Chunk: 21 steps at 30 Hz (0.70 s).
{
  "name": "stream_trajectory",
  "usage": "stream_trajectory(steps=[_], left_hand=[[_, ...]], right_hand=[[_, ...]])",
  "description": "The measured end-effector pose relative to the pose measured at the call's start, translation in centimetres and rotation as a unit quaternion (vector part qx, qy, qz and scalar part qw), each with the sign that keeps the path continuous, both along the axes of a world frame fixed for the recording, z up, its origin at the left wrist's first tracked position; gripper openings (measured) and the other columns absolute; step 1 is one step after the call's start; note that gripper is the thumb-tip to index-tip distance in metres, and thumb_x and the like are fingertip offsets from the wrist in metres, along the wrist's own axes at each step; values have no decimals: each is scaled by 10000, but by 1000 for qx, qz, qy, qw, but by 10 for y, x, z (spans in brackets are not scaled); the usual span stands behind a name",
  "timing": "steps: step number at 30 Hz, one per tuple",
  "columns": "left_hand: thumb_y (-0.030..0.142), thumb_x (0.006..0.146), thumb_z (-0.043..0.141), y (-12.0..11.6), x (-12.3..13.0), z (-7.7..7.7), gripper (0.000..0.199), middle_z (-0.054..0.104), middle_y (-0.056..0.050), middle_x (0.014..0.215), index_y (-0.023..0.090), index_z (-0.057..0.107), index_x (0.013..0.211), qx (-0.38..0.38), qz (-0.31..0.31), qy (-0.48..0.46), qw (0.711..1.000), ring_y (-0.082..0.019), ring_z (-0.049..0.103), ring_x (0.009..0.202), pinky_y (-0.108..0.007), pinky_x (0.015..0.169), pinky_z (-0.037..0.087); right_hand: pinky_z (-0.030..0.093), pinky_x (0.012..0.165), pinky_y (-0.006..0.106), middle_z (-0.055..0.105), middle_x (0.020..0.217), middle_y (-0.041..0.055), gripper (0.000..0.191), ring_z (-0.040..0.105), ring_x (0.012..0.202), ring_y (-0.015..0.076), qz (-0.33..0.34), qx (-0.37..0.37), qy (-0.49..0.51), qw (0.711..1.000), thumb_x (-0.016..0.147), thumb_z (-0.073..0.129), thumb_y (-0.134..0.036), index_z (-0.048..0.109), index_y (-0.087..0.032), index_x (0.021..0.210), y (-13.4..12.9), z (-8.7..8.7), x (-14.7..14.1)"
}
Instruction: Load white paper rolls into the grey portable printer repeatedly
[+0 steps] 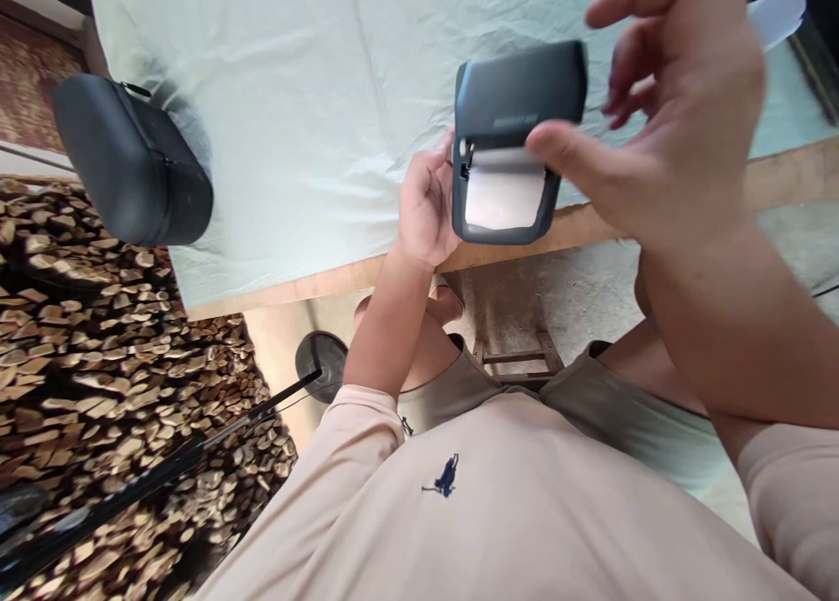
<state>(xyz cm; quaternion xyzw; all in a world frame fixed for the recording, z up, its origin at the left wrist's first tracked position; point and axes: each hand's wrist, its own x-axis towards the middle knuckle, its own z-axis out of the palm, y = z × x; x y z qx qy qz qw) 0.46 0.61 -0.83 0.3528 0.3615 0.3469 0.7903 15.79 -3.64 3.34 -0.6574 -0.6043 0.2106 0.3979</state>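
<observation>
A dark grey portable label printer (pixel 521 94) is held over the table's near edge, its lid swung up. Inside its lower body lies a white paper roll (pixel 504 197). My left hand (pixel 429 203) grips the printer from its left side and underneath, with most of the fingers hidden behind it. To the right, my right hand (pixel 675 120) is raised with the fingers spread and slightly blurred. Its thumb tip reaches the lid's lower right edge, but whether it touches or only overlaps in view I cannot tell.
The table (pixel 294 129) wears a wrinkled pale green cloth. At its left edge stands a black zipped case (pixel 135 160). A black stand with a round base (pixel 321 365) is on the floor at left, near stacked firewood (pixel 58 321). A wooden stool (pixel 517 356) shows below.
</observation>
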Motion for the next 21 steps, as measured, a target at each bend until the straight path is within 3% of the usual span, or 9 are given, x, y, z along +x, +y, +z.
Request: stream_trajectory(steps=[3,6,9,13,17,21], left_hand=[[288,722,380,-3,3,5,308,569,6,866,243,440,1021,8,-35,-15,999,-159,397,1111,-279,879,408],[215,730,369,-4,6,8,313,552,-7,876,177,430,1035,6,-37,-24,999,-178,426,1084,-316,859,404],[252,730,372,-4,6,7,294,562,-8,870,171,462,998,-3,-27,-29,999,-185,430,1081,-321,877,394],[235,711,421,-4,3,6,301,580,12,863,254,461,1008,-29,-51,12,998,-186,414,1096,-295,909,376],[256,701,455,-4,3,9,365,564,-18,874,222,428,1063,-7,-55,12,998,-204,436,1067,-295,861,413],[252,699,452,-5,4,10,367,561,-15,862,245,424,1065,9,-66,13,998,-190,458,1043,-271,810,444]], right_hand=[[262,479,84,346,1022,19,489,388,583,-106,13,11,55,998,730,233,-452,334,-73,1023,0,11,-2],[379,605,77,302,1089,50,417,470,753,-63,50,32,98,993,761,190,-355,275,-54,1036,2,15,-2],[379,702,63,371,1051,22,376,442,905,-55,43,32,-27,998,770,175,-320,258,-95,1060,3,12,3],[377,705,184,468,795,-40,326,429,717,-16,61,-71,-245,965,705,281,-416,440,-268,948,1,2,10],[371,645,335,472,746,17,409,422,704,71,67,-150,-298,940,648,302,-535,407,-376,1010,0,-9,12],[364,693,398,485,838,4,447,428,756,90,55,-178,-275,943,614,350,-549,369,-408,1038,0,-3,9]])
